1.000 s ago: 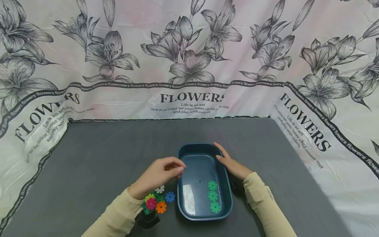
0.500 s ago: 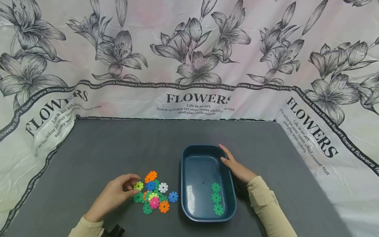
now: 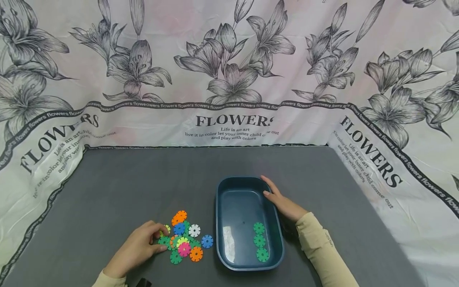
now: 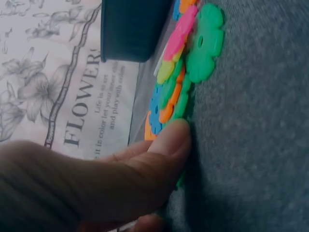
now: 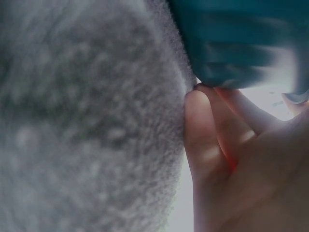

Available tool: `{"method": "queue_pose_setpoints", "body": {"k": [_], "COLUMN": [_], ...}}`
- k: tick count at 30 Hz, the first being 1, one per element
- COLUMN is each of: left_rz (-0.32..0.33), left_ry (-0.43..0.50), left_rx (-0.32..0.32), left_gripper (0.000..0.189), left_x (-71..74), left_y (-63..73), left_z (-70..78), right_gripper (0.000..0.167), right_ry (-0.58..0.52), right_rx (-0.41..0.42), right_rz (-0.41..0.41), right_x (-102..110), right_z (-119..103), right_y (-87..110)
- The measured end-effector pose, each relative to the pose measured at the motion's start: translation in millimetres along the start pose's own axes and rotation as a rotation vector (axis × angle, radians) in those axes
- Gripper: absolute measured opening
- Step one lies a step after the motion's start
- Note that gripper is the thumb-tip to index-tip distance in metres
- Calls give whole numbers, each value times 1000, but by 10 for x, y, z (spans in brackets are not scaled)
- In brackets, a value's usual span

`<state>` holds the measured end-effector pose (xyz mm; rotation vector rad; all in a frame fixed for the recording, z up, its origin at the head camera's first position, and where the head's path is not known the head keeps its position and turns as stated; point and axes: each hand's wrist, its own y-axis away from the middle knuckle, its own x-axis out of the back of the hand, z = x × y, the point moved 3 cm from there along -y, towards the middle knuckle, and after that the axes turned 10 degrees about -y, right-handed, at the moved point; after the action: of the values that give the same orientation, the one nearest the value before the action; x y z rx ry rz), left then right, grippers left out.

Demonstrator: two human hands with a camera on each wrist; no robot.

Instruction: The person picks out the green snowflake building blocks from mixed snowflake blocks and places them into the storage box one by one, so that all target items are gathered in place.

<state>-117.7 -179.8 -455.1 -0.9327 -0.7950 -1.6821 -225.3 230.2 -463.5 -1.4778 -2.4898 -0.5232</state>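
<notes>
My left hand (image 3: 136, 248) is at the left edge of a pile of colourful notched plastic discs. Its thumb and fingers close about a green disc (image 3: 165, 240), whose edge shows behind the thumb in the left wrist view. Close by lie a pink disc (image 3: 184, 249), a blue disc (image 3: 179, 229) and a white disc (image 3: 194, 230). With the thumb over the rim and the fingers along the outer wall, my right hand (image 3: 287, 205) holds the blue plastic tray (image 3: 219, 211) at its far right side. Three green discs (image 3: 259, 240) lie in a column inside it.
The discs lie on a grey tabletop (image 3: 136, 179), partly overlapping, just left of the tray. A separate blue disc (image 3: 207, 241) sits near the tray's left wall. Behind the table hangs a white floral cloth (image 3: 229, 115).
My left hand has gone from above the tray's left rim to the left side of the disc pile, and its fingers have come down around a green disc. My right hand stays on the tray.
</notes>
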Motion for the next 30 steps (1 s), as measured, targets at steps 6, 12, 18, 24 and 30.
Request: {"method": "queue_pose_setpoints", "body": {"k": [6, 12, 18, 24, 30], "left_rz": [-27, -58, -94, -109, -162], "left_ry": [91, 261, 599, 796, 818], "left_rx": [-36, 104, 228, 218, 162], "left_gripper": [27, 18, 38, 44, 44], "left_x": [13, 36, 115, 191, 171], "left_y": [36, 5, -97, -270, -459], "left_z": [-52, -106, -12, 166, 410], "right_gripper": [57, 58, 58, 59, 57], "right_ry": [17, 28, 12, 13, 11], "right_rx": [2, 3, -2, -7, -9], "right_rz": [0, 2, 2, 3, 1], "right_x": [-11, -9, 2, 14, -6], "right_z": [-19, -19, -32, -31, -12], "right_y": [-30, -28, -6, -6, -11]}}
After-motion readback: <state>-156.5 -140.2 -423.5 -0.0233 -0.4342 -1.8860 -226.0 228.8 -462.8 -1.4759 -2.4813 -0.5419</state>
